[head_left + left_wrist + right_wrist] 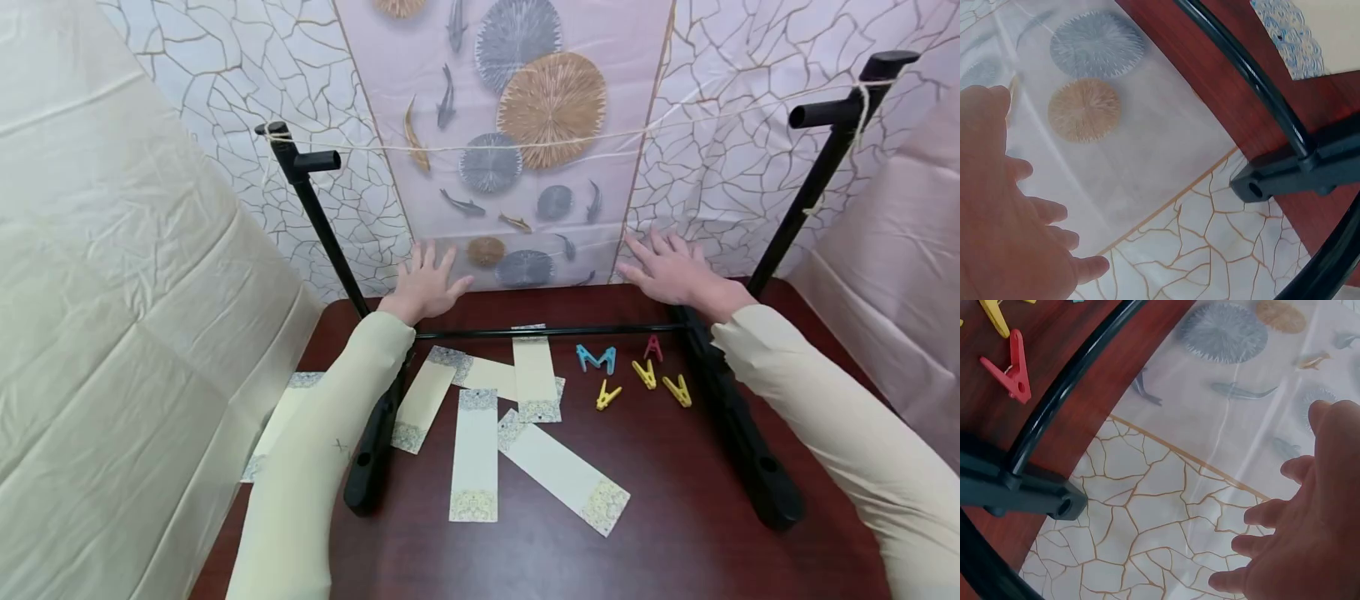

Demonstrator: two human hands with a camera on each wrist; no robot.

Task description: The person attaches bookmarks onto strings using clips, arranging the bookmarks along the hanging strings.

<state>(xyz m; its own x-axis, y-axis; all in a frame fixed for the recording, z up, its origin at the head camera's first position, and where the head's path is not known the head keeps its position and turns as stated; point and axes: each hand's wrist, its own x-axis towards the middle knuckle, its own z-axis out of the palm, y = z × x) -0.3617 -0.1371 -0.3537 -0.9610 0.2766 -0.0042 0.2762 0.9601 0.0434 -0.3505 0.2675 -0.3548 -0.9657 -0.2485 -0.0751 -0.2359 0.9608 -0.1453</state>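
Observation:
Both hands reach forward over the far edge of the table, fingers spread and holding nothing. The left hand is beside the left post of a black rack; the right hand is near the right post. Between the posts a thin string is tied. Several cream paper strips with patterned ends lie on the table, some overlapping. To their right are small clothespins: blue ones, yellow ones and a red one. Each wrist view shows its hand in front of the patterned cloth.
A dark red-brown table bears the rack's black feet and its low crossbar. Patterned cloth hangs behind. Pale fabric stands at the left, with pinkish fabric at the right.

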